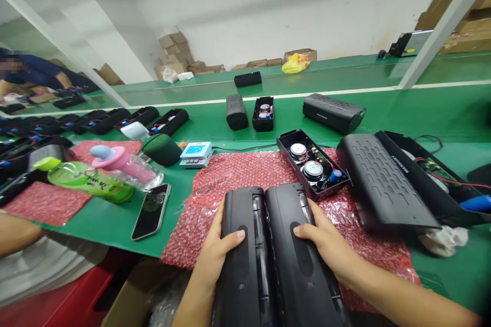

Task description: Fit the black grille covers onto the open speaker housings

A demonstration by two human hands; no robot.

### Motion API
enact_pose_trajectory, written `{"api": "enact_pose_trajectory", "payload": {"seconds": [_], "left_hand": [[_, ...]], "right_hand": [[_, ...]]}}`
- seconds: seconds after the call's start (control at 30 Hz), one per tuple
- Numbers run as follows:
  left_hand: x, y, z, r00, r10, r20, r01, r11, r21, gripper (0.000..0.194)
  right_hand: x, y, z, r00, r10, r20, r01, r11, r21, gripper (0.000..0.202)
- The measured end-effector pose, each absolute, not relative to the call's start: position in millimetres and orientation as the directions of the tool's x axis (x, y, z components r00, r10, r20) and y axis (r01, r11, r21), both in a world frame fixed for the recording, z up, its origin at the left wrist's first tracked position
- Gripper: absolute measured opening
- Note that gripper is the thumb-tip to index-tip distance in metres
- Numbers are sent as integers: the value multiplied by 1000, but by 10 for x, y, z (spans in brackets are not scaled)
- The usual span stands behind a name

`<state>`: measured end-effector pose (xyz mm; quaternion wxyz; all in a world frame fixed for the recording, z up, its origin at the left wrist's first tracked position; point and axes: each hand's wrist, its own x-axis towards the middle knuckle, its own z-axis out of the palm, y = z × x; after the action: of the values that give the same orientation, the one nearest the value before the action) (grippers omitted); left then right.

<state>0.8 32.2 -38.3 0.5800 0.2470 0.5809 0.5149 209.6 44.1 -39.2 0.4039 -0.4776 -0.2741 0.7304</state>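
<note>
My left hand (219,248) is closed round the outer side of a black speaker housing (240,214), its thumb on the top face. Beside it, my right hand (328,240) grips a second black speaker housing (283,209), thumb on the oval panel. The two housings lie side by side, lengthwise, close together over the near edge of the red bubble wrap (245,168). Just beyond them is an opened speaker shell (312,166) with two round drivers, wires and a blue cylinder. To its right lies a ribbed black speaker cover (383,179). The undersides of the held housings are hidden.
A phone (151,212), a green bottle (90,181), a pink-topped bottle (126,163) and a small blue-and-white device (196,154) lie to the left. More speaker housings (333,112) stand across the green table (215,130). A co-worker's arm (17,235) is at the left edge.
</note>
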Motion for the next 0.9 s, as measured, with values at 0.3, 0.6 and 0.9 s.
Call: {"api": "enact_pose_trajectory", "payload": {"seconds": [0.3,0.6,0.9], "left_hand": [[-6,293,-381,-194,891,-412,-313,341,886,101],[38,311,-398,-273,861,-429,-285,354,891,106],[41,305,-380,-319,840,-440,-276,362,891,97]], "right_hand": [[2107,475,-381,-263,868,-422,-262,-485,-834,73],[2138,488,-547,-182,923,-338,-274,-377,-885,76],[2111,518,-773,-165,933,-319,-173,-346,-922,88]]}}
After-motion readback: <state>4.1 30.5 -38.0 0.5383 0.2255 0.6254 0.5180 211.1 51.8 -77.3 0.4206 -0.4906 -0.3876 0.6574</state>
